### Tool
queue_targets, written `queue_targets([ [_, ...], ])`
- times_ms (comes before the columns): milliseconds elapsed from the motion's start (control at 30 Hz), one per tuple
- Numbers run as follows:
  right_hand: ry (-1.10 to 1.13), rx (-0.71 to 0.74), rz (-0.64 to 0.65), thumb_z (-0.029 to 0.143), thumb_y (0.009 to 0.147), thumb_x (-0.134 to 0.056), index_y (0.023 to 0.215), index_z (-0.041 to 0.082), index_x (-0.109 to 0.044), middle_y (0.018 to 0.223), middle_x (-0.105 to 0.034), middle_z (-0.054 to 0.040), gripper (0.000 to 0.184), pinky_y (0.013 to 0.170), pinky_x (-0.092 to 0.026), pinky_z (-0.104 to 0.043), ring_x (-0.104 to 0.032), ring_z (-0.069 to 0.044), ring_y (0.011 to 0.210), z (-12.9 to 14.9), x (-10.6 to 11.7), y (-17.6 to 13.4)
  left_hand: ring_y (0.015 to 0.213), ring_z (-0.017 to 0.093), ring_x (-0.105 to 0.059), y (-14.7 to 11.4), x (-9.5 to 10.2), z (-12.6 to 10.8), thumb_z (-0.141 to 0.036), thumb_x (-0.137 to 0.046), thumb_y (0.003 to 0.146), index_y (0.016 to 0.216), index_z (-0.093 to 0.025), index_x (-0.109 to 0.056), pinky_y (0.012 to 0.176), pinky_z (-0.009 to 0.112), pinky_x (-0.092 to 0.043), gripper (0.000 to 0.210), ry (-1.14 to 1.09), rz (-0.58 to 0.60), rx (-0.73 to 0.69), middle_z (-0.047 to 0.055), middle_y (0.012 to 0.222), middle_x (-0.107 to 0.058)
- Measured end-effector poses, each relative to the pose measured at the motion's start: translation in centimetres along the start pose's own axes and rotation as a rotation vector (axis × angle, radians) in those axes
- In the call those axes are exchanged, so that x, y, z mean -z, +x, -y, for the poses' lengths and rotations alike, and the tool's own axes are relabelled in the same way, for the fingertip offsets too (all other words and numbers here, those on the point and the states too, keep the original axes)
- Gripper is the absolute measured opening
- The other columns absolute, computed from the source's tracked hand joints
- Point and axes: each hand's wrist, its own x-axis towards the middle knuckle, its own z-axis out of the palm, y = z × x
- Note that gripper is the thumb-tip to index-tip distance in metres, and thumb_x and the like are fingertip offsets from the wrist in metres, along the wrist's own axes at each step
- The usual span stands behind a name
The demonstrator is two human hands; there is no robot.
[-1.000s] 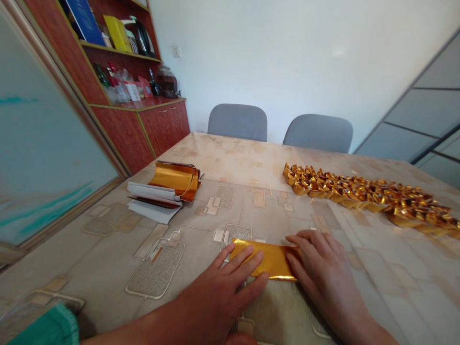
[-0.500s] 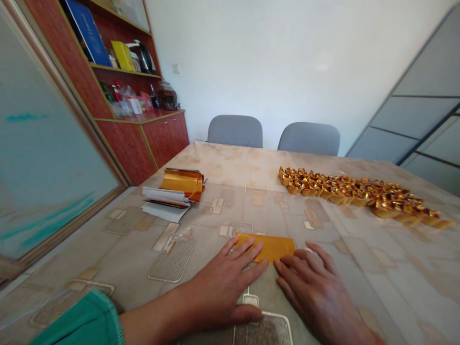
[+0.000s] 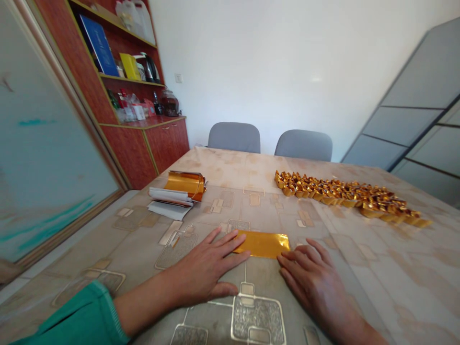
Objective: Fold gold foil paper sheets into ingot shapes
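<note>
A flat strip of gold foil paper (image 3: 264, 244) lies across the table in front of me, long side facing me. My left hand (image 3: 210, 268) rests with spread fingers on its left end, pressing it down against the cloth. At the lower right corner, my right hand (image 3: 316, 278) touches the edge with its fingertips; the fingers are stretched and slightly bent. Neither hand is wrapped around anything. The strip's left end is partly hidden under my left fingers.
A stack of gold and white paper sheets (image 3: 183, 189) sits at the left. Rows of folded gold paper pieces (image 3: 345, 191) spread along the right. Two grey chairs (image 3: 233, 136) stand behind the patterned tablecloth (image 3: 230, 163). A red wooden cabinet (image 3: 167, 146) is at the far left.
My left hand has slid left along the gold strip, uncovering more of it. The right hand stays by the right corner. The camera view has tilted slightly upward.
</note>
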Motion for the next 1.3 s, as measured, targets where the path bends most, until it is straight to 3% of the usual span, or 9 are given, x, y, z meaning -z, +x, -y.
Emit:
queue_targets([
  [167,-0.015,-0.014,0.087,0.027,0.099,-0.048,0.101,0.025,-0.070,0.088,-0.071,-0.0015,0.022,0.106,-0.029,-0.053,-0.062,-0.023,0.089,0.4,0.1,0.3,0.150,0.030,-0.017,-1.8,0.1,0.7,-0.060,-0.045,0.094,0.153,-0.031,-0.027,0.118,0.061,-0.009,0.068,0.006,0.001,0.037,0.007,0.161,-0.027],
  [233,-0.073,-0.012,0.133,0.035,0.096,-0.054,0.111,0.027,-0.068,0.089,-0.070,-0.0029,0.022,0.105,-0.029,-0.058,-0.063,-0.025,0.088,1.1,0.0,0.6,0.150,0.030,-0.016,-1.8,0.1,0.7,-0.061,-0.044,0.094,0.153,-0.031,-0.027,0.118,0.061,-0.008,0.068,-0.006,0.011,0.042,0.006,0.160,-0.028],
  [367,-0.261,0.010,0.217,0.058,0.084,-0.065,0.129,0.033,-0.060,0.093,-0.070,-0.0080,0.053,0.099,-0.032,-0.067,-0.062,-0.033,0.091,2.5,-0.2,1.3,0.149,0.032,-0.018,-1.6,0.1,0.5,-0.059,-0.047,0.094,0.150,-0.029,-0.034,0.118,0.062,-0.008,0.065,-0.004,-0.006,0.055,0.005,0.159,-0.033],
  [500,-0.344,0.009,0.264,0.066,0.080,-0.064,0.127,0.035,-0.062,0.097,-0.070,-0.0111,0.057,0.096,-0.035,-0.068,-0.060,-0.037,0.095,3.1,-0.5,1.4,0.148,0.036,-0.021,-1.4,0.0,0.3,-0.059,-0.049,0.093,0.147,-0.030,-0.039,0.116,0.067,-0.010,0.062,0.017,-0.038,0.068,0.006,0.157,-0.038],
  [600,-0.335,-0.001,0.232,0.064,0.082,-0.063,0.130,0.035,-0.061,0.099,-0.069,-0.0113,0.056,0.099,-0.034,-0.067,-0.060,-0.037,0.099,3.1,-0.7,0.9,0.145,0.037,-0.026,-0.7,-0.1,-0.6,-0.059,-0.048,0.093,0.141,-0.031,-0.047,0.114,0.069,-0.010,0.056,0.038,-0.095,0.088,0.007,0.148,-0.050],
  [700,-0.282,-0.015,0.186,0.060,0.085,-0.062,0.131,0.034,-0.061,0.102,-0.068,-0.0109,0.053,0.100,-0.034,-0.065,-0.059,-0.035,0.103,2.9,-0.9,0.6,0.133,0.033,-0.045,0.8,-0.2,-2.2,-0.062,-0.057,0.087,0.136,-0.027,-0.052,0.117,0.060,-0.016,0.060,0.055,-0.170,0.075,0.010,0.129,-0.059],
  [833,-0.201,-0.033,0.157,0.055,0.088,-0.061,0.129,0.033,-0.062,0.100,-0.067,-0.0084,0.047,0.099,-0.037,-0.062,-0.060,-0.031,0.099,2.5,-1.0,0.3,0.118,0.030,-0.054,2.2,-0.4,-3.4,-0.059,-0.065,0.082,0.133,-0.023,-0.054,0.116,0.055,-0.023,0.064,0.057,-0.199,0.065,0.009,0.116,-0.061],
  [1100,-0.208,-0.067,0.052,0.044,0.100,-0.041,0.121,0.025,-0.064,0.115,-0.070,-0.0074,0.037,0.103,-0.033,-0.061,-0.060,-0.031,0.108,0.7,-0.8,-2.3,0.120,0.029,-0.053,0.1,-0.3,-2.7,-0.053,-0.058,0.091,0.123,-0.023,-0.059,0.116,0.058,-0.021,0.044,-0.019,-0.190,0.153,0.008,0.121,-0.062],
  [1300,-0.182,-0.099,0.032,0.029,0.101,-0.040,0.110,0.022,-0.066,0.106,-0.073,-0.0065,0.029,0.106,-0.028,-0.061,-0.063,-0.028,0.101,-0.2,-0.1,-2.7,0.116,0.025,-0.056,-0.4,-0.5,-1.9,-0.035,-0.056,0.095,0.119,-0.024,-0.061,0.116,0.057,-0.018,0.026,-0.013,-0.233,0.123,0.005,0.118,-0.066],
])
